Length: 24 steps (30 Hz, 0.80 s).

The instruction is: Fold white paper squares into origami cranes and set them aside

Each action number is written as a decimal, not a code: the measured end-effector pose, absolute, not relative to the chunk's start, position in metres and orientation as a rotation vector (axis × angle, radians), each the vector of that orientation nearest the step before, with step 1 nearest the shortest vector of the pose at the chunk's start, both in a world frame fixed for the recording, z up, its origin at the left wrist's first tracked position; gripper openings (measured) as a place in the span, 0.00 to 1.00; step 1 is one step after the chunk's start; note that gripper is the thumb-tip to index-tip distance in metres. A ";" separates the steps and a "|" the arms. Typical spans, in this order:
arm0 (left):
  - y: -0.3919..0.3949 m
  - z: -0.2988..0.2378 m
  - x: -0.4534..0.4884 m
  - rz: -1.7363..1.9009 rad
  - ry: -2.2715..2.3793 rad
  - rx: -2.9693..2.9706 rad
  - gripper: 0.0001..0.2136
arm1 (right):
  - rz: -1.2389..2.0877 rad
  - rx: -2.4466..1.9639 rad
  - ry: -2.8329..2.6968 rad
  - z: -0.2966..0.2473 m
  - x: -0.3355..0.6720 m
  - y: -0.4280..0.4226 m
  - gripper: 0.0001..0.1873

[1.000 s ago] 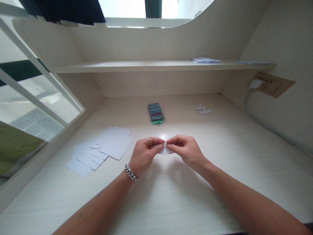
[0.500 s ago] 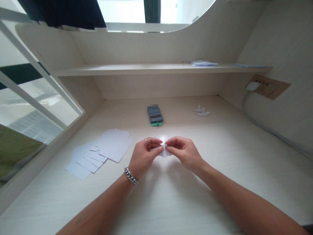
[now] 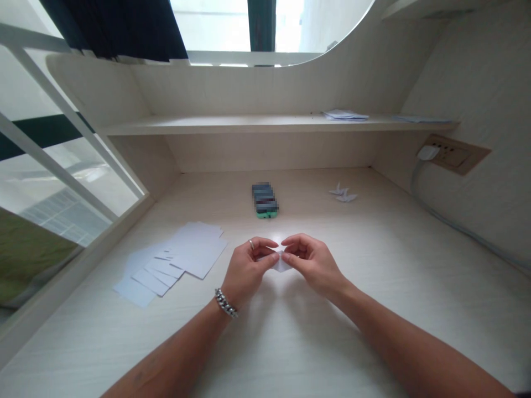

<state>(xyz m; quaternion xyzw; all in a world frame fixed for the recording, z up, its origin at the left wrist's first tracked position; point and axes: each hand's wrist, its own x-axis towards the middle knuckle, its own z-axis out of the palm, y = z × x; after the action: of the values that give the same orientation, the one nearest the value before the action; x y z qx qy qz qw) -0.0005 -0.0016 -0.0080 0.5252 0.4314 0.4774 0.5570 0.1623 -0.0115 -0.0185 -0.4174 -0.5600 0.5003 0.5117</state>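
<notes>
A small folded piece of white paper [image 3: 281,263] is pinched between both hands just above the pale wooden desk [image 3: 373,287]. My left hand [image 3: 248,266], with a ring and a metal chain bracelet, grips its left side with thumb and fingers closed. My right hand [image 3: 312,262] grips its right side the same way. Most of the paper is hidden by my fingertips.
Several loose white paper sheets [image 3: 174,260] are spread on the desk to the left. A phone [image 3: 265,201] lies behind my hands. Small folded paper figures [image 3: 343,193] sit at the back right. A shelf [image 3: 265,124] holds papers [image 3: 345,115]; a wall socket [image 3: 450,152] has a cable.
Both hands have stayed together on the folded paper, with small finger shifts. The view has tilted slightly, so everything sits a little lower in the picture.
</notes>
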 end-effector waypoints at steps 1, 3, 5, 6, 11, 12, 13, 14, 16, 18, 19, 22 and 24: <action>-0.002 -0.007 -0.001 1.113 0.996 1.216 0.10 | 1.213 -0.999 -1.336 -0.018 0.163 -0.011 0.12; -0.001 -0.006 -0.002 1.104 0.955 1.164 0.10 | 1.229 -0.994 -1.325 -0.017 0.164 -0.011 0.11; -0.001 -0.006 -0.002 1.109 0.933 1.124 0.09 | 1.234 -0.994 -1.321 -0.016 0.165 -0.010 0.11; -0.001 -0.006 -0.002 1.108 0.936 1.126 0.09 | 1.231 -0.994 -1.319 -0.016 0.166 -0.010 0.10; -0.001 -0.009 0.000 1.102 0.999 1.287 0.09 | 1.238 -0.982 -1.318 -0.018 0.166 -0.009 0.11; -0.001 -0.010 0.000 1.112 1.009 1.298 0.09 | 1.250 -0.978 -1.311 -0.019 0.166 -0.008 0.11; -0.001 -0.011 0.000 1.124 1.018 1.300 0.09 | 1.270 -0.974 -1.297 -0.019 0.166 -0.007 0.12; -0.001 -0.011 -0.001 1.134 1.029 1.298 0.09 | 1.296 -0.969 -1.277 -0.020 0.166 -0.006 0.13; 0.000 -0.012 -0.002 1.145 1.043 1.293 0.09 | 1.349 -0.963 -1.237 -0.020 0.167 -0.005 0.14; 0.000 -0.013 -0.002 1.142 1.046 1.296 0.09 | 1.364 -0.975 -1.226 -0.020 0.167 -0.005 0.14; 0.000 -0.013 -0.002 1.141 1.046 1.299 0.09 | 1.352 -0.984 -1.237 -0.019 0.168 -0.005 0.14; 0.000 -0.014 -0.002 1.118 1.042 1.318 0.08 | 1.282 -1.011 -1.289 -0.018 0.167 -0.007 0.13; 0.001 -0.014 -0.001 1.108 1.048 1.326 0.08 | 1.263 -1.013 -1.301 -0.017 0.167 -0.007 0.12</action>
<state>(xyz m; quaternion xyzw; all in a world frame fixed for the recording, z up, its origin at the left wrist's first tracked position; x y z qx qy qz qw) -0.0014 0.0006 -0.0141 0.5557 0.4394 0.4646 0.5313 0.1672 -0.0070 -0.0173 -0.4203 -0.5395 0.5241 0.5075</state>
